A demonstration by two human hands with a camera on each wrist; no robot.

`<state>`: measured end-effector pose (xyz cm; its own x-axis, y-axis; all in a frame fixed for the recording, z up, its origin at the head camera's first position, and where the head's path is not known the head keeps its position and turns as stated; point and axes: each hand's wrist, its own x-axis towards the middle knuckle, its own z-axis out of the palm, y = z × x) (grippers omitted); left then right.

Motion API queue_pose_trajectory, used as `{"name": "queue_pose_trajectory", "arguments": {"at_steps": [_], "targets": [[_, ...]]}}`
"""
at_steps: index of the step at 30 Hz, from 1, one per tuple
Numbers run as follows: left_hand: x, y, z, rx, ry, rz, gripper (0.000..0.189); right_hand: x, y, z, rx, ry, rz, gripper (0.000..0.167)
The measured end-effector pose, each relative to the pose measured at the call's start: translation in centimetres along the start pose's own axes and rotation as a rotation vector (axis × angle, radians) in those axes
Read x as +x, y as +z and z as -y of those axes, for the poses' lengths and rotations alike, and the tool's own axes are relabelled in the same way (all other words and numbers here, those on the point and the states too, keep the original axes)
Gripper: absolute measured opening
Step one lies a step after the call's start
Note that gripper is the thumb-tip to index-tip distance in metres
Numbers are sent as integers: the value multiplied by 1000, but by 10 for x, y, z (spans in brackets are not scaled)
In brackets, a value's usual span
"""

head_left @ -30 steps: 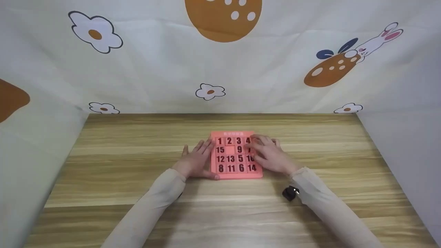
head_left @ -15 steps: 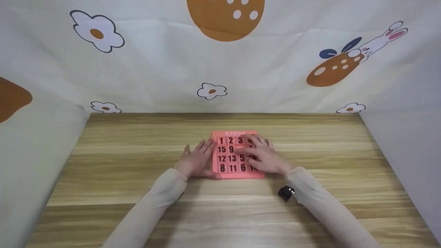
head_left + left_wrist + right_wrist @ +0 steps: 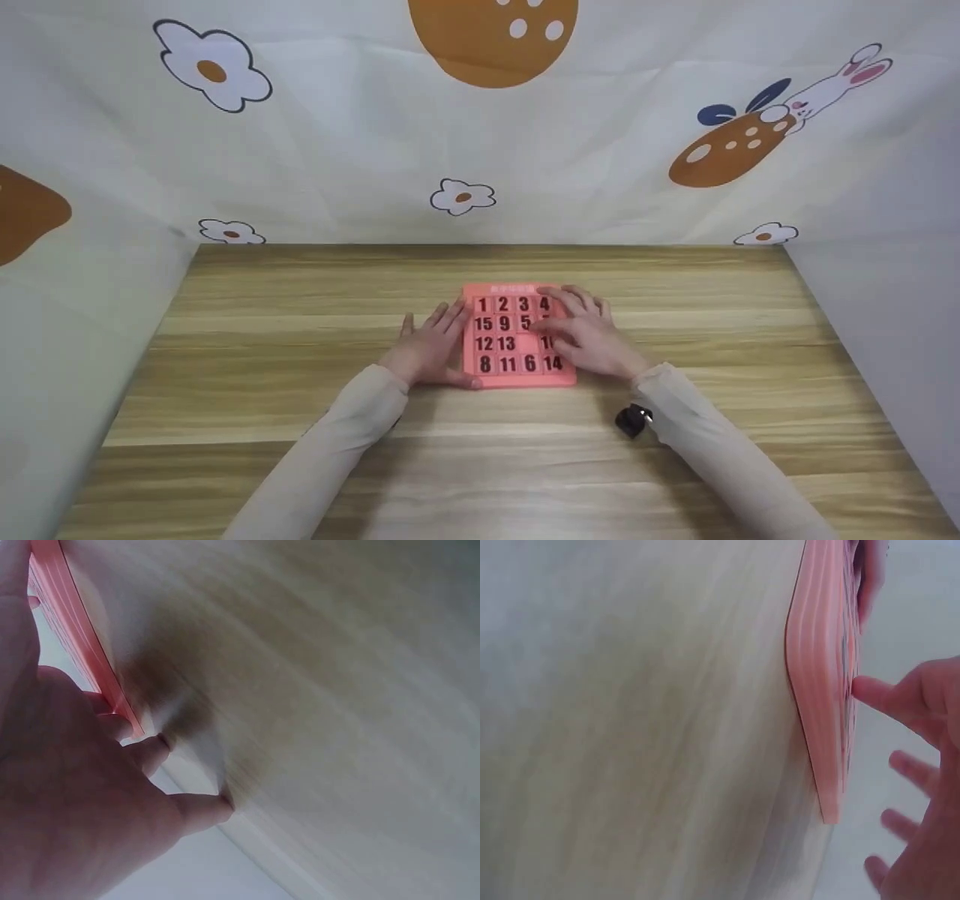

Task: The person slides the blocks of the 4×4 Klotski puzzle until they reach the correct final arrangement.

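Note:
A pink sliding number puzzle (image 3: 519, 381) lies flat on the table, its tiles printed with black numbers. The 5 tile (image 3: 525, 322) is in the second row, and a bare slot shows below it. My left hand (image 3: 426, 352) rests along the puzzle's left edge, fingers extended and thumb at the near left corner. In the left wrist view several fingertips touch the pink side or the tabletop beyond. Over the right columns is my right hand (image 3: 592, 341), one fingertip touching near the 5 tile. It partly covers the tiles of the right column. The right wrist view shows a digit against the tile face.
The wood-grain table (image 3: 300, 300) reaches back to a pale cloth (image 3: 337, 135) printed with flowers, carrots and a rabbit. Pale walls stand at both sides. A small black device (image 3: 633, 421) is at the right wrist.
The 9 tile slid left into the second column, then the 5 tile moved up from the third row. My right hand went left, then back right. The left hand keeps its place.

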<state>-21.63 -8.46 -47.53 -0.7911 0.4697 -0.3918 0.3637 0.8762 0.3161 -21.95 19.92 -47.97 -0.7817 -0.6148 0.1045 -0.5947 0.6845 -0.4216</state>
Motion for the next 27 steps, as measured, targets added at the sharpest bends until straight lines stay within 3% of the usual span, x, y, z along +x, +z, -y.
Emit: {"name": "queue_pose_trajectory", "arguments": {"at_steps": [5,9,13,18,20,27], "targets": [[0,0,1,1,5,-2,120,-5,-2,0,112,-139,40,25],[0,0,1,-6,7,-3,120,-8,-2,1,163,-188,92,23],[0,0,1,-11,9,-6,120,-7,-3,3,140,-173,93,21],[1,1,2,-3,9,-10,121,-3,-3,7,41,-119,2,22],[1,1,2,-4,9,-12,121,-2,-1,9,29,-135,-15,24],[1,1,0,-13,9,-10,120,-5,6,17,46,-266,115,37]]}}
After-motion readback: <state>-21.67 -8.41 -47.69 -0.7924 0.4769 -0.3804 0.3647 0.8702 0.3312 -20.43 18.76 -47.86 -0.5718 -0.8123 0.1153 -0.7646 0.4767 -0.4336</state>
